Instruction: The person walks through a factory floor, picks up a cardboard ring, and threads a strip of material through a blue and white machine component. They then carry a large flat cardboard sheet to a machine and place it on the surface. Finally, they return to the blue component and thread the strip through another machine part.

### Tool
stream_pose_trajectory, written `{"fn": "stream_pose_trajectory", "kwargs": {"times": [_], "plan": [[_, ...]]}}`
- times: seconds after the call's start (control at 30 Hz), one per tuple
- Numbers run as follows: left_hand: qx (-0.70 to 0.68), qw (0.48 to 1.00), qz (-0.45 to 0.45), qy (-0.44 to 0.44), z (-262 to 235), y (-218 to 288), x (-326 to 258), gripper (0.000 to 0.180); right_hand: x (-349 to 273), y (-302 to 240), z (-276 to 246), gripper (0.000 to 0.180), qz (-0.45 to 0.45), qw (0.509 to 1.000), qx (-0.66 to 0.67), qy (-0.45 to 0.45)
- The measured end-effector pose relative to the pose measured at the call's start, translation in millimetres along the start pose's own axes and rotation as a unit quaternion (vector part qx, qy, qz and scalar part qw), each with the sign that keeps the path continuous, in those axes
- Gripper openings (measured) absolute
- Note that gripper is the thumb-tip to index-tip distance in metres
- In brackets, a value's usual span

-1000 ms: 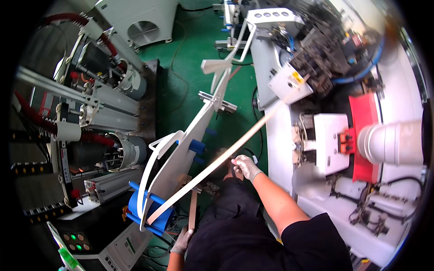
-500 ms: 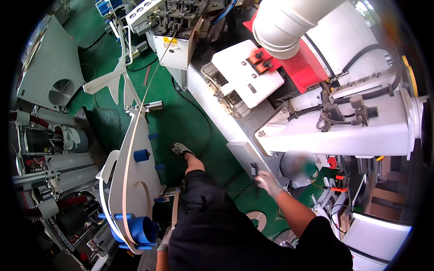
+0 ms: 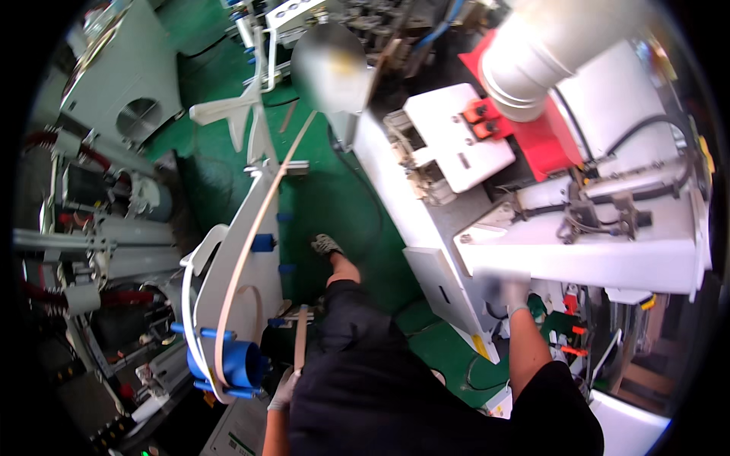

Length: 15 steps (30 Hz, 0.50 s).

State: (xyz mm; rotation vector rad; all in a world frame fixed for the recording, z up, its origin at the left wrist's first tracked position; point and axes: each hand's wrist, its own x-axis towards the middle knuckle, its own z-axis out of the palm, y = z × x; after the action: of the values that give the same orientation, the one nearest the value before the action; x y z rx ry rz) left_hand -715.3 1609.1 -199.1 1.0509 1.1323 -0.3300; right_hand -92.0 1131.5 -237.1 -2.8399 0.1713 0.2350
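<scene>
A pale beige band (image 3: 300,340) hangs beside my left thigh, and my gloved left hand (image 3: 284,389) is closed around its lower end. To my right, my gloved right hand (image 3: 517,294) is raised under the edge of a white machine beam (image 3: 578,258). Its fingers are smeared, and a grey blurred patch beside them hides what they hold, if anything. A long beige strip (image 3: 257,228) runs down over the white curved guide plate (image 3: 262,262) toward the blue drum (image 3: 242,365) near my left hand.
A white machine with a red bracket (image 3: 544,144) and a thick white duct (image 3: 525,68) fills the right side. A grey panel (image 3: 437,281) stands by its base. At left are metal rollers (image 3: 133,262) and a cabinet with a fan (image 3: 125,91). Cables lie on the green floor (image 3: 319,197).
My right hand has moved up and right, from beside the grey panel, where it held a small dark tool, to the machine beam. The view has shifted; my left hand stays at the band.
</scene>
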Motion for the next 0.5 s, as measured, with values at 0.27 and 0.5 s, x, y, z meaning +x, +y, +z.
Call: {"fn": "stream_pose_trajectory", "kwargs": {"times": [0.27, 0.5], "plan": [[-0.013, 1.000, 0.002, -0.007, 7.4, -22.0, 51.7, 0.091, -203.6, -250.0, 81.2, 0.041, -0.133, 0.878, 0.104, -0.448], [0.021, 1.000, -0.020, 0.004, 18.5, 22.5, 80.6, 0.109, -291.8, -389.7, 125.3, 0.049, -0.333, 0.751, 0.077, -0.565]]}}
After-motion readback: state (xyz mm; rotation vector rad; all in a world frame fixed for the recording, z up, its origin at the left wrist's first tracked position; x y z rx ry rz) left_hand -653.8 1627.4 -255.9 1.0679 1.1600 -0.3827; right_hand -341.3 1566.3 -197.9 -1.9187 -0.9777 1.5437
